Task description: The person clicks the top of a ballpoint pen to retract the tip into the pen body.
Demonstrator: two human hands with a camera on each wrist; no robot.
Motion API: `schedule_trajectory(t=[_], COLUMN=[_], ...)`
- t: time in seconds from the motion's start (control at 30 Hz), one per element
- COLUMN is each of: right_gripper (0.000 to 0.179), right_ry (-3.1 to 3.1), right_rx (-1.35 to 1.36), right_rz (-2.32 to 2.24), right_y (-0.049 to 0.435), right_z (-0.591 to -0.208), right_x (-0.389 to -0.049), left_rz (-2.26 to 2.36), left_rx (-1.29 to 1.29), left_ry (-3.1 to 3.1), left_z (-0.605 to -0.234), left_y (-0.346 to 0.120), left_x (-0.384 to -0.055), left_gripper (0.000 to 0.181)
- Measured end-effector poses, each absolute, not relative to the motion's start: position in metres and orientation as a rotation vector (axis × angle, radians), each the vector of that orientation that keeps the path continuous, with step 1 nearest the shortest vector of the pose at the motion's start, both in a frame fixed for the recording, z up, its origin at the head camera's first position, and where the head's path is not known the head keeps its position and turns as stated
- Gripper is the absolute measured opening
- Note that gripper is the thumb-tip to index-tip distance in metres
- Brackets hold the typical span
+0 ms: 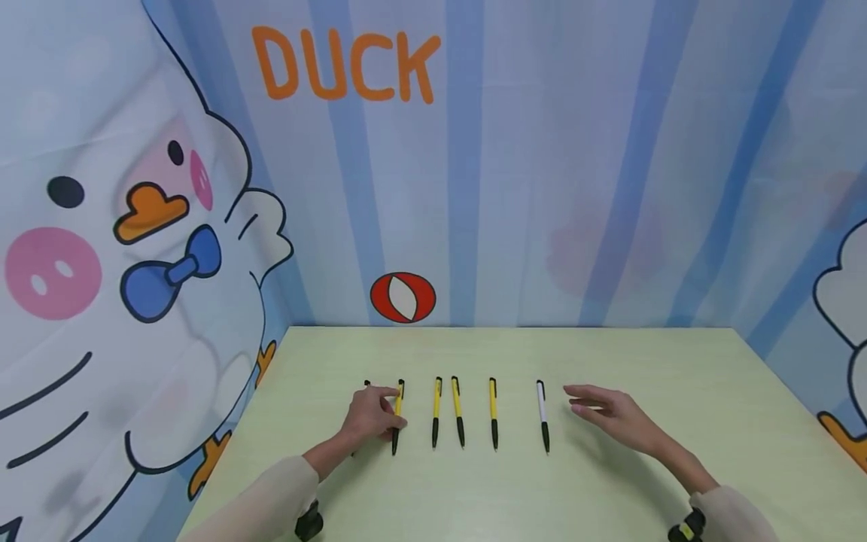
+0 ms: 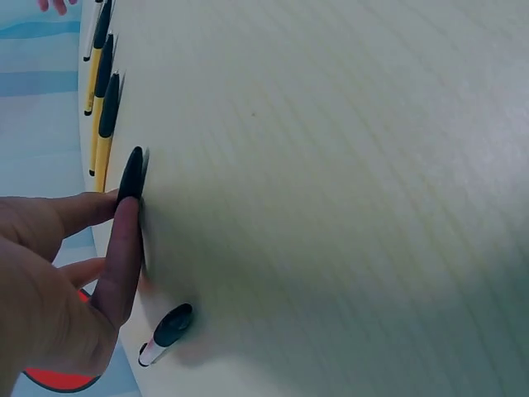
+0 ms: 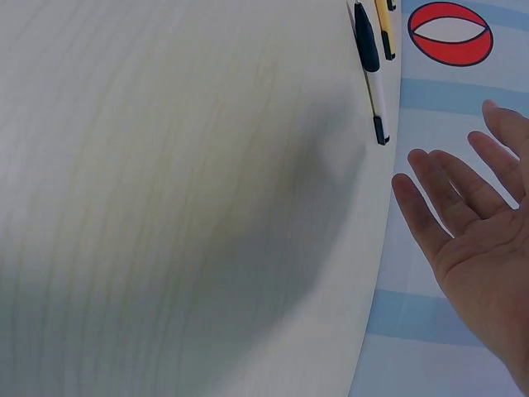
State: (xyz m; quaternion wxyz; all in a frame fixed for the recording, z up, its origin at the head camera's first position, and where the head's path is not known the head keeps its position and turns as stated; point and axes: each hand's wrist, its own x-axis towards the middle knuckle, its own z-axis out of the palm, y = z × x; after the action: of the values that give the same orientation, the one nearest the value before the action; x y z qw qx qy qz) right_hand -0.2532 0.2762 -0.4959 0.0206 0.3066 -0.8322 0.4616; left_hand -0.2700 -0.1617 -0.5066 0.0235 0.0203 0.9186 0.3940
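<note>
My left hand [image 1: 371, 415] pinches a yellow pen [image 1: 398, 406] with a black grip, thumb and a finger against it low over the table. In the left wrist view its dark grip [image 2: 131, 175] shows at the fingertips. Left of it lies a white pen [image 2: 172, 327] with a black grip, mostly hidden by that hand in the head view. To the right, three yellow pens [image 1: 436, 410] lie in a row, then another white pen [image 1: 542, 410]. Just beyond that pen, my right hand [image 1: 612, 415] hovers with fingers extended, holding nothing.
The pale wood-grain table [image 1: 474, 497] carries the row of pens, all with black grips toward me. A blue striped curtain [image 1: 542, 150] with duck drawings stands behind the table and on both sides.
</note>
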Motion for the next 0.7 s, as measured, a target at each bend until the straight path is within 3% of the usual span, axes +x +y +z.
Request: schedule_trajectory(t=[0.2, 0.43, 0.7], right_gripper=[0.037, 0.036, 0.037], right_ry=[-2.550, -2.530, -2.573], right_rx=[0.941, 0.962, 0.946], right_rz=[1.420, 1.428, 1.390], right_y=[0.281, 0.283, 0.279], right_z=[-0.496, -0.495, -0.494], right_x=[-0.251, -0.251, -0.253], left_rz=[1.043, 1.284, 1.312], left_rx=[0.131, 0.173, 0.117], left_ry=[2.999, 2.838, 2.678], left_z=[-0.492, -0.478, -0.489], left_y=[-0.157, -0.141, -0.114], left_x=[-0.271, -0.273, -0.279], left_gripper=[0.052, 0.044, 0.057])
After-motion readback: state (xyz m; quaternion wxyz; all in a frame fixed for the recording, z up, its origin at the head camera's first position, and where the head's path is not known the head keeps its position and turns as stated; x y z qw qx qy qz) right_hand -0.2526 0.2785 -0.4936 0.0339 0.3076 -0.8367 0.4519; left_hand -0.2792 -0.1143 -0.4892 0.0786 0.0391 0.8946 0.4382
